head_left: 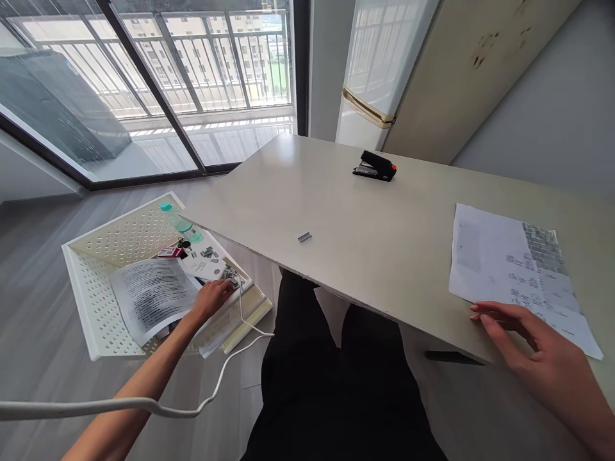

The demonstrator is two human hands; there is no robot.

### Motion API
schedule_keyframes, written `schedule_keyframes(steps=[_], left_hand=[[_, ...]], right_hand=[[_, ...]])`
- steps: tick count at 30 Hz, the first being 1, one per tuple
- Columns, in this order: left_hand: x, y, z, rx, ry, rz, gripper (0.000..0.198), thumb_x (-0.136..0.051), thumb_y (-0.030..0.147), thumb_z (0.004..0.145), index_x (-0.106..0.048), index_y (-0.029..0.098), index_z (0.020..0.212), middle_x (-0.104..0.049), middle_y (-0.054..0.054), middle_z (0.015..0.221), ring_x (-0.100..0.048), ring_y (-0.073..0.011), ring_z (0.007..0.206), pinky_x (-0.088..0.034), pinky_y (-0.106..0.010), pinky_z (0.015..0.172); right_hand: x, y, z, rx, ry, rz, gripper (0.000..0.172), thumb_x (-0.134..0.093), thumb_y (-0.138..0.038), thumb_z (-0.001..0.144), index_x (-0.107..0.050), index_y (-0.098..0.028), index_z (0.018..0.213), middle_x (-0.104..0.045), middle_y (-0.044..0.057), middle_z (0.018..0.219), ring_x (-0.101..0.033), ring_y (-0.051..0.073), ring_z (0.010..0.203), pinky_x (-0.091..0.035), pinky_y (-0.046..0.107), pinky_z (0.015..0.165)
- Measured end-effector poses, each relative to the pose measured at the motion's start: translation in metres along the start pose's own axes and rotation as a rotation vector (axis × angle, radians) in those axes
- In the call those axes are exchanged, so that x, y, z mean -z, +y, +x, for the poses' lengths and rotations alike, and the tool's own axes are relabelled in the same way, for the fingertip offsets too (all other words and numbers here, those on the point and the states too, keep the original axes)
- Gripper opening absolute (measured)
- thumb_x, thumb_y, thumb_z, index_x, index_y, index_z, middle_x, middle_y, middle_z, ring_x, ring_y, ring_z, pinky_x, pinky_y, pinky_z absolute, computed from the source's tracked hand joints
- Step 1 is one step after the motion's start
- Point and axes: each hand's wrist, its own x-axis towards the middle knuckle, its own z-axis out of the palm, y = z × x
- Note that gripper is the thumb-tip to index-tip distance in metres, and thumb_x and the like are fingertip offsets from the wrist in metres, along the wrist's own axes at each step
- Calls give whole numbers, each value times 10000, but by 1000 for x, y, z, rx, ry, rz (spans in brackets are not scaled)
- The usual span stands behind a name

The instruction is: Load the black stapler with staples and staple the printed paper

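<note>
My left hand (214, 299) reaches down into a white perforated basket (79, 282) on the left, its fingers bent over small grey staple strips (231, 276); what the fingertips hold is too small to tell. My right hand (516, 333) rests at the table's front edge, fingers apart and holding nothing, beside the lower edge of a printed paper sheet (490, 256). A short strip of staples (305, 237) lies on the table near its front edge. Farther back stands a black stapler (375, 166) with a red tip.
In the basket are a printed page (154, 294), a bottle with a teal cap (185, 227), a small red box (170, 252) and a white box (204, 264). A white cable (221, 378) crosses my left forearm. The pale table (327, 198) extends rightward.
</note>
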Motion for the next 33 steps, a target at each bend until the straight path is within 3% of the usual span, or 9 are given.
schedule_keyframes(steps=[6, 13, 16, 21, 24, 30, 33], left_hand=[[-4, -10, 2, -11, -36, -118, 323, -507, 468, 925, -728, 245, 1000, -794, -88, 969, -748, -272, 891, -539, -325, 789], [-6, -21, 3, 17, -45, -170, 346, -569, 464, 931, -731, 219, 1114, -789, -101, 1006, -749, -296, 956, -554, -359, 859], [-8, -21, 8, 23, -86, -172, 306, -618, 415, 977, -716, 203, 1175, -770, -85, 1017, -734, -270, 963, -564, -387, 905], [-13, -18, 19, 40, -147, -165, 351, -669, 387, 1028, -651, 170, 1303, -669, -108, 1294, -688, -241, 1101, -603, -450, 941], [-14, -16, 21, 36, -149, -165, 361, -665, 379, 1031, -641, 176, 1329, -654, -114, 1332, -681, -250, 1126, -604, -456, 950], [-9, -12, 15, -11, -77, -162, 194, -642, 340, 994, -743, 207, 1093, -733, -70, 1047, -705, -234, 956, -559, -379, 902], [-9, -11, 13, -29, -25, -172, 222, -603, 346, 934, -777, 247, 1031, -743, -66, 958, -711, -250, 890, -526, -340, 850]], right_hand=[[1, 23, 11, -18, -37, -21, 417, -655, -633, 801, -756, -376, 1114, -809, -4, 1186, -754, 343, 1122, -577, 304, 493], [-2, 17, 8, -18, -24, -22, 421, -635, -657, 790, -761, -382, 1083, -808, -17, 1183, -744, 333, 1157, -582, 296, 486], [-3, 16, 9, -19, -23, -33, 421, -634, -657, 795, -759, -389, 1095, -810, -26, 1180, -753, 321, 1132, -579, 294, 490], [-2, 19, 9, -6, -33, -45, 426, -629, -661, 804, -759, -392, 1108, -810, -27, 1184, -754, 313, 1117, -571, 288, 491], [-1, 19, 8, -13, -36, -48, 432, -629, -664, 801, -760, -392, 1109, -810, -29, 1186, -760, 311, 1074, -579, 300, 507], [-1, 19, 11, -25, -39, -52, 440, -633, -679, 785, -768, -401, 1098, -810, -32, 1185, -760, 311, 1054, -582, 304, 507], [-2, 20, 12, -35, -64, -40, 454, -656, -680, 774, -776, -384, 1096, -810, -17, 1192, -768, 307, 989, -580, 299, 495]])
